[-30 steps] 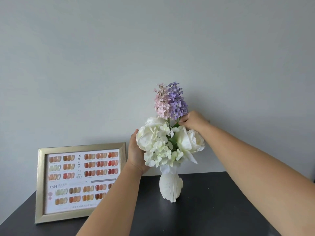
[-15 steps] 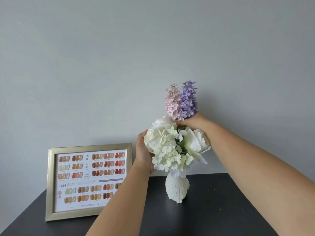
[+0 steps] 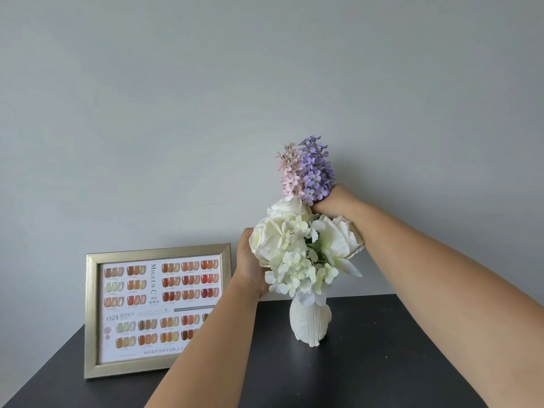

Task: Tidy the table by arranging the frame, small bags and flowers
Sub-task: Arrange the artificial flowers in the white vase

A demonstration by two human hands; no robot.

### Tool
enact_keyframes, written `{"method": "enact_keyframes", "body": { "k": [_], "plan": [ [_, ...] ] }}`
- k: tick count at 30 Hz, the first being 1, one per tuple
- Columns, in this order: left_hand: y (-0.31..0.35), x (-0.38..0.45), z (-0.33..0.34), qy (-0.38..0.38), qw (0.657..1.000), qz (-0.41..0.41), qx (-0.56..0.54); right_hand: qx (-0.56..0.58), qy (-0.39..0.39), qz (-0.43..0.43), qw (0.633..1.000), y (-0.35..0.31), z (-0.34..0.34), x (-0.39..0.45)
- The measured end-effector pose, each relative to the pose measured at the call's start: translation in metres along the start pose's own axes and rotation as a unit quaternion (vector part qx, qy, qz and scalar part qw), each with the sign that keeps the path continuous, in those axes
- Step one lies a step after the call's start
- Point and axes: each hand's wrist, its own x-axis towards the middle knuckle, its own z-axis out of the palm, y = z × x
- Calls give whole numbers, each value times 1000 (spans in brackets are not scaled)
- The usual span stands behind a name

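A bunch of white flowers [image 3: 297, 248] stands in a small white ribbed vase [image 3: 309, 322] on the black table [image 3: 382, 348]. Above them rise a pink and a purple flower spike [image 3: 309, 169]. My right hand [image 3: 332, 201] is closed around the stems just under the spikes, behind the white blooms. My left hand [image 3: 250, 260] cups the left side of the white flowers. A gold picture frame [image 3: 156, 310] with a nail colour chart stands upright at the left, partly hidden by my left forearm. No small bags are in view.
A plain grey wall [image 3: 265, 83] rises right behind the table. The table's back edge runs just behind the vase. Dark tabletop extends to the right of the vase and in front of it.
The pink and purple spikes have tilted slightly right and my right hand has closed lower around their stems. The view has shifted a little, so the frame and vase sit further right.
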Motion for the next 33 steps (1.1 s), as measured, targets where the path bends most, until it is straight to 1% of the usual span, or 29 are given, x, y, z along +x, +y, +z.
{"method": "enact_keyframes", "body": {
  "k": [7, 9, 10, 11, 12, 15, 17, 18, 22, 26, 28, 30, 31, 32, 33],
  "plan": [
    [0, -1, 2, -21, 1000, -4, 14, 37, -30, 20, 999, 1, -4, -5],
    [0, -2, 1, -35, 999, -4, 24, 130, -49, 45, 989, 9, -9, -10],
    [0, -2, 1, -43, 999, -5, 24, 187, -60, 72, 978, 16, -11, -13],
    [0, -3, 1, -51, 998, -6, 21, 226, -66, 98, 967, 22, -13, -17],
    [0, -3, 0, -59, 998, -4, 19, 242, -65, 117, 961, 28, -13, -19],
    [0, -4, -1, -71, 997, 4, 32, 240, -32, 129, 962, 35, -8, -21],
    [0, -3, 2, -62, 997, -4, 36, 230, -9, 134, 964, 32, -5, -18],
    [0, -3, 2, -58, 998, -8, 37, 220, -9, 137, 966, 30, -4, -16],
    [0, -3, -1, -48, 999, -2, 22, 153, -47, 137, 978, 24, -3, -9],
    [-2, -2, -3, -45, 998, 16, 44, 114, -53, 132, 983, 25, -6, -11],
    [0, -3, -2, -55, 997, 23, 54, 125, -68, 123, 982, 27, -10, -14],
    [0, -2, -2, -65, 996, 29, 60, 208, -73, 131, 967, 34, -14, -22],
    [0, -3, -3, -65, 996, 29, 58, 276, -61, 147, 948, 40, -16, -28],
    [-1, -4, -5, -65, 996, 27, 50, 354, -33, 170, 919, 47, -17, -35],
    [-2, -5, -8, -61, 997, 22, 36, 429, 3, 198, 882, 53, -17, -41]
  ]
}}
